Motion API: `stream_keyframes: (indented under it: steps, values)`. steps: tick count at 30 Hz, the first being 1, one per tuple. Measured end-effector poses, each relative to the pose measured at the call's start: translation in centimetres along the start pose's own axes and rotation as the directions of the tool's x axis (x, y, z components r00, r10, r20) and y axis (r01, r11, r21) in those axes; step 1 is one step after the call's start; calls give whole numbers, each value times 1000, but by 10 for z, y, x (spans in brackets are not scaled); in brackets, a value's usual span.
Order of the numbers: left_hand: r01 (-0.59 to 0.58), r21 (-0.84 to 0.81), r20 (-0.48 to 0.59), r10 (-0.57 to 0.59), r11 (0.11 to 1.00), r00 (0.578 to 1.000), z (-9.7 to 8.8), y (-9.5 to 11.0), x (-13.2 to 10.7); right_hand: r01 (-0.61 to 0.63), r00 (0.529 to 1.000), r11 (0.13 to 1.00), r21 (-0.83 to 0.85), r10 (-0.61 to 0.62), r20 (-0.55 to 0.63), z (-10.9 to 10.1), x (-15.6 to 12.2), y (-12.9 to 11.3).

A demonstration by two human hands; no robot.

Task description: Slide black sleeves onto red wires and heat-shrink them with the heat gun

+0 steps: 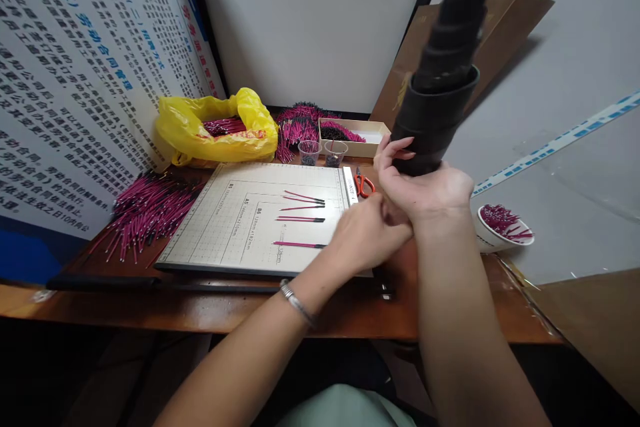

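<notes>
My right hand is raised, palm up, its fingers wrapped round the lower end of a black rolled sheet. The roll stands up and leans right, its inner turns sticking out at the top. My left hand is closed, with curled fingers beside my right wrist, over the right edge of a paper cutter board. Whatever it holds, if anything, is hidden. On the board lie several magenta wires with black ends, just left of that hand. Red-handled pliers rest behind it.
Left of the board is a heap of magenta wires. Behind stand a yellow plastic bag, two clear cups and a cardboard box. A white paper cup of wire pieces lies tilted at right. A brown paper bag leans behind the roll.
</notes>
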State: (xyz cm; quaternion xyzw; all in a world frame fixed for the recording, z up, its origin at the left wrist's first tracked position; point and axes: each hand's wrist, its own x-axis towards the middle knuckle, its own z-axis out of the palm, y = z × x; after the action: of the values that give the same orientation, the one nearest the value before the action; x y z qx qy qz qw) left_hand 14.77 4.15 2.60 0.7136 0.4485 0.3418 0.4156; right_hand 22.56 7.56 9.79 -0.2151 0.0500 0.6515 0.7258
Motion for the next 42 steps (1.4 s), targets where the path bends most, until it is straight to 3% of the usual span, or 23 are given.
stream_keyframes:
  steps: [6, 10, 16, 22, 29, 34, 36, 38, 39, 41, 42]
  values:
    - [178, 441, -291, -48, 880, 956, -73, -15, -7, 25, 995, 999, 29, -22, -96, -12, 26, -17]
    - [261, 592, -354, -45, 763, 934, -102, -25, 3, 25, 994, 1000, 2, -25, -106, -21, 36, -20]
    - [278, 676, -323, -64, 682, 944, -106, -39, 9, 66, 985, 998, 14, -63, -159, -23, 31, -18]
    - [125, 683, -130, -49, 720, 990, -106, -57, 10, 104, 985, 994, 15, -101, -139, -30, 38, -21]
    - [76, 642, 19, -115, 763, 993, -113, -60, 0, 144, 980, 987, 78, -131, -152, -33, 41, -23]
    - [40, 605, 97, -123, 795, 988, -114, -55, -17, 142, 984, 990, 3, -141, -108, -36, 37, -21]
    - [37, 593, 94, -115, 804, 989, -113, -54, -24, 116, 991, 988, -107, -122, -56, -40, 27, -15]
    - [59, 588, 66, -121, 807, 990, -111, -54, -30, 58, 998, 933, -355, -47, 40, -48, 12, -4]
    - [69, 585, 54, -124, 808, 991, -111, -55, -33, 30, 997, 862, -507, 8, 73, -54, 3, 2]
    - [77, 570, 40, -121, 818, 992, -110, -54, -37, 181, 975, 605, -776, -7, 222, -69, -13, 13]
    - [78, 557, 41, -121, 827, 992, -109, -54, -39, 349, 932, 418, -839, -59, 358, -78, -20, 17]
